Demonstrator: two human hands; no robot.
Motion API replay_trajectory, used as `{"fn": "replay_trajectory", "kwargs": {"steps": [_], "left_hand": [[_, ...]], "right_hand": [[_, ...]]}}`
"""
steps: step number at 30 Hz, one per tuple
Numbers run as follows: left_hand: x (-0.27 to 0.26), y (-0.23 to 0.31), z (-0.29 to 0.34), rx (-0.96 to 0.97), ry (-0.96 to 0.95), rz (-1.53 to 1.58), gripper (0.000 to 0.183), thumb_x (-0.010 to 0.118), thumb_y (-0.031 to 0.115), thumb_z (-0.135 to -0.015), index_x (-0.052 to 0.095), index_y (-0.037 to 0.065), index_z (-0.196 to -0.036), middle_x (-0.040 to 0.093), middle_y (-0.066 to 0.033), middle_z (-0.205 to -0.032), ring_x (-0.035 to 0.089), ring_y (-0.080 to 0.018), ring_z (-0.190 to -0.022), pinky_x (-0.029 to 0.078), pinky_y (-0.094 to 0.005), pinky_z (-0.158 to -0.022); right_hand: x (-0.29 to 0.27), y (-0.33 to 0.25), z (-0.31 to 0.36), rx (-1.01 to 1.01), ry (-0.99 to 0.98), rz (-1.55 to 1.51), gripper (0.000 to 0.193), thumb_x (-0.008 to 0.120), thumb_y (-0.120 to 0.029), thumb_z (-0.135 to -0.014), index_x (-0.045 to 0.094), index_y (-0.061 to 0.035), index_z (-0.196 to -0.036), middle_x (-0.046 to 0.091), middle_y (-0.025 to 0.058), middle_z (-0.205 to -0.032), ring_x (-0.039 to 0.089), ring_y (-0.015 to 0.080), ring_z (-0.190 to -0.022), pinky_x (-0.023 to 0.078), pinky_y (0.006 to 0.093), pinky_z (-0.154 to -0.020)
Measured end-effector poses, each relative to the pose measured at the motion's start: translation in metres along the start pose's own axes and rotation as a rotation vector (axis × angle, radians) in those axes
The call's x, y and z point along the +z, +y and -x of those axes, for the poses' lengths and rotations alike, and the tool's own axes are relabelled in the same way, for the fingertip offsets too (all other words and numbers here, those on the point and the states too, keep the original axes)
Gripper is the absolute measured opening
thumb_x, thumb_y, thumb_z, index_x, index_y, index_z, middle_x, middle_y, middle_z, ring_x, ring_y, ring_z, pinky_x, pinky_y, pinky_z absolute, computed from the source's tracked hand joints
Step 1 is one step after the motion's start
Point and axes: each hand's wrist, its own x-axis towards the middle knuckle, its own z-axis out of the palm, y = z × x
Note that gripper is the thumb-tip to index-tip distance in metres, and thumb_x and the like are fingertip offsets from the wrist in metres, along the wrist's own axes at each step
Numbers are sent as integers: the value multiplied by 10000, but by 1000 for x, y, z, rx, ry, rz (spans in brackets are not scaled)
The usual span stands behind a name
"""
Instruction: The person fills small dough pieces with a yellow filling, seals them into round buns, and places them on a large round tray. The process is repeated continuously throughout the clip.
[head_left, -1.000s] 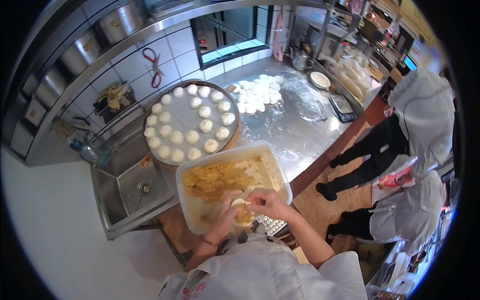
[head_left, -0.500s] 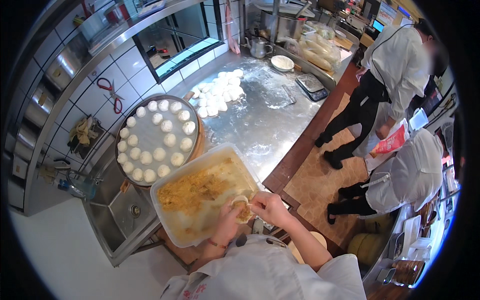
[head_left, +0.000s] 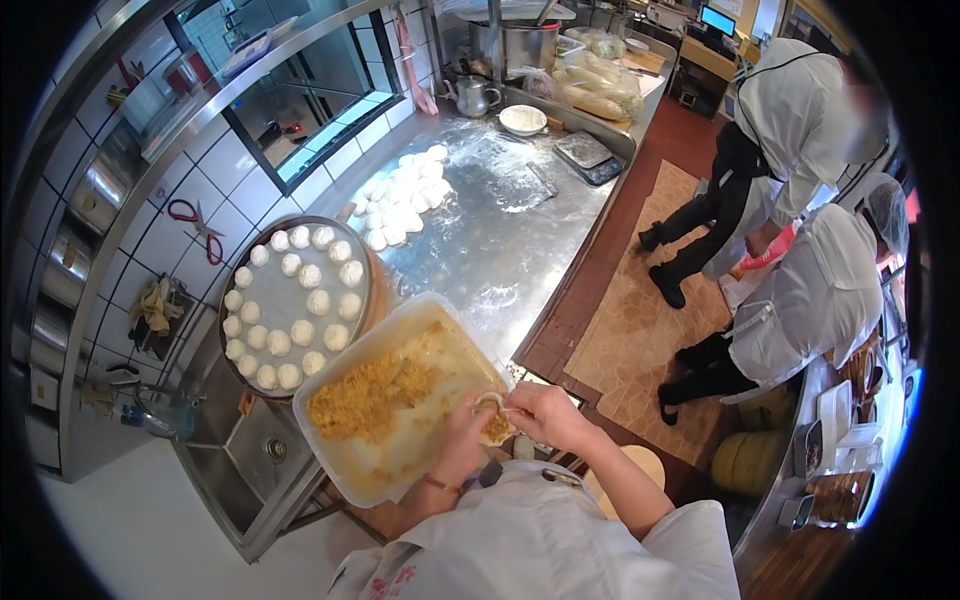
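My left hand [head_left: 462,438] cups a filled dough bun [head_left: 496,430] whose top gapes, with brownish filling showing inside. At its rim, the fingers of my right hand [head_left: 546,415] pinch the dough edge. Both hands are over the right corner of a translucent plastic tub [head_left: 400,475]. Yellow-orange filling [head_left: 365,398] lies mostly along the tub's left side. Beyond the tub, a round steamer tray [head_left: 285,333] bears several white pleated buns [head_left: 318,302], set apart from each other. Dough pieces [head_left: 405,203] lie heaped on the steel counter [head_left: 465,265].
A sink [head_left: 245,450] is at the left below the steamer tray. Flour bowl [head_left: 523,120], scale [head_left: 585,155] and kettle [head_left: 472,97] stand on the counter's far side. Scissors [head_left: 198,228] hang on the tiles. Two people [head_left: 800,130] in white work at the right.
My hands keep hold of the bun, and the right fingers are still at its rim. The view has shifted slightly. At the right, both co-workers have changed posture a little.
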Motion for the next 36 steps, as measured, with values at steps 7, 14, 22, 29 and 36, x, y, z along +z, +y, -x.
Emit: {"fn": "replay_trajectory", "kwargs": {"steps": [7,14,22,29,36], "left_hand": [[13,33,1,19,-70,-305,318,539,67,-977,576,-19,-1281,627,-79,-1194,605,-128,-1047,509,-277,-885],[8,40,3,-217,-168,750,342,475,113,-1040,504,-12,-1357,577,-137,-1334,571,-230,-1228,493,-372,-1041],[7,35,8,-52,-80,383,330,475,54,-1026,482,19,-1354,559,-135,-1323,572,-249,-1226,510,-413,-1031],[2,30,3,-78,-64,440,341,493,7,-993,489,33,-1334,576,-126,-1274,599,-234,-1175,534,-377,-983],[-5,24,2,-64,-44,287,335,512,-21,-969,521,14,-1302,609,-123,-1228,611,-224,-1136,537,-340,-951]], "right_hand": [[-13,-18,0,219,33,32,221,753,-148,-847,628,-25,-983,607,128,-857,626,301,-734,506,398,-652],[2,-23,0,254,265,-16,124,715,-116,-868,660,-7,-886,625,173,-811,633,361,-715,508,418,-641],[19,-31,-6,382,251,-63,135,730,-108,-864,650,-8,-904,591,116,-806,599,244,-671,497,365,-612],[24,-25,-5,201,137,12,146,709,-118,-869,633,-24,-950,611,161,-868,625,349,-736,512,408,-657],[8,-47,-18,380,170,-63,128,703,-111,-867,633,-18,-917,611,161,-831,630,367,-754,510,427,-664]]}}
